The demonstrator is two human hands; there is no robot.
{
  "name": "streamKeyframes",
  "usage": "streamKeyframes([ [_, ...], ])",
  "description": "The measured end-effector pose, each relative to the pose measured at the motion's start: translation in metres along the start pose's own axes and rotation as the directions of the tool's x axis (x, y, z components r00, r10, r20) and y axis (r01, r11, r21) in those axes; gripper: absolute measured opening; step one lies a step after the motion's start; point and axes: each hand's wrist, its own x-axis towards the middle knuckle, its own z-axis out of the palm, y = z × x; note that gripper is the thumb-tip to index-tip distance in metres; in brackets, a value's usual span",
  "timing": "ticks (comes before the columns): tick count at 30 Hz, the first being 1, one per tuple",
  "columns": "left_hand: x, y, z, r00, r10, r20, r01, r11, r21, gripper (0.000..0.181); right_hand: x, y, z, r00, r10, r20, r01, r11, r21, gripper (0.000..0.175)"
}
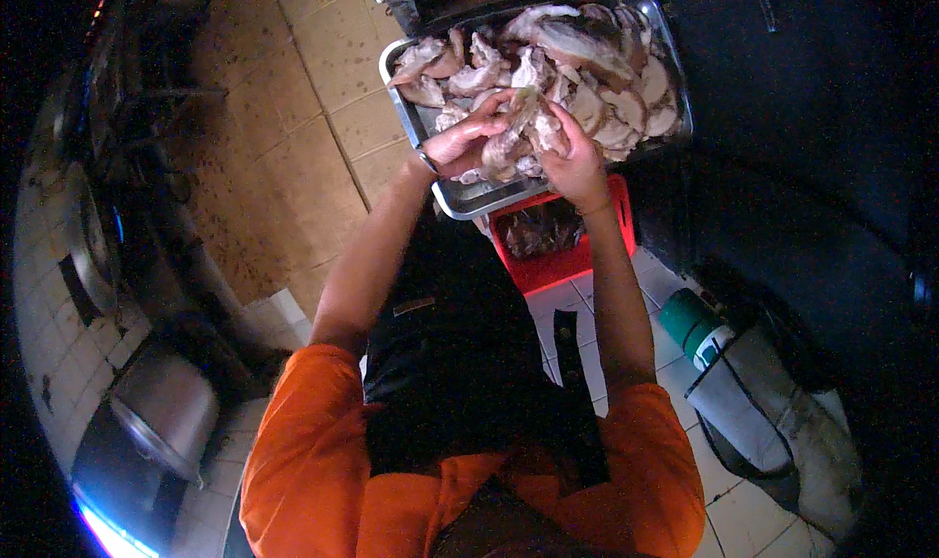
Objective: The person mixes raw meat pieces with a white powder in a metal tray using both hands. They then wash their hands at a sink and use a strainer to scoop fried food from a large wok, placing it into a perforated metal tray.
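A metal tray [469,209] lies before me, heaped with pale, pinkish-grey pieces of food [583,44]; whether they are meat or mushroom I cannot tell. Over the near side of the heap, my left hand [469,136] and my right hand [576,151] face each other. Between them they hold one ragged, pale food piece [517,129], my right thumb and fingers against its right side. Some of my left fingers are hidden behind it. Rounder, flatter pieces [623,110] lie at the tray's right side.
Below the tray's near edge stands a red plastic crate [557,272] with dark, unclear contents. A grey bag [748,418] and a green-and-white cylindrical container [689,319] are on the tiled floor at right. Brown flattened cardboard [257,191] covers floor at left. A metal basin [165,411] sits lower left.
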Motion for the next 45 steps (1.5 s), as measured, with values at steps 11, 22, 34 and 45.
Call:
streamKeyframes([
  [11,0.036,-0.055,0.010,0.839,0.299,-0.455,-0.493,0.772,-0.401,0.013,0.005,0.039,0.064,0.748,0.515,-0.419,-0.023,0.651,0.759,0.057],
  [22,-0.007,-0.013,-0.091,0.626,0.107,-0.773,-0.517,0.799,-0.307,0.058,-0.014,0.107,0.017,0.670,0.613,-0.418,0.047,0.527,0.848,0.050],
  [34,0.045,0.010,-0.152,0.321,0.613,-0.722,0.474,0.556,0.682,0.096,0.023,0.049,0.100,0.990,-0.096,-0.104,-0.025,0.604,-0.797,0.057],
  [45,0.033,-0.039,-0.179,0.405,0.704,-0.584,0.216,0.547,0.809,0.092,0.105,0.076,0.169,0.824,0.563,0.060,-0.165,0.340,-0.926,0.048],
])
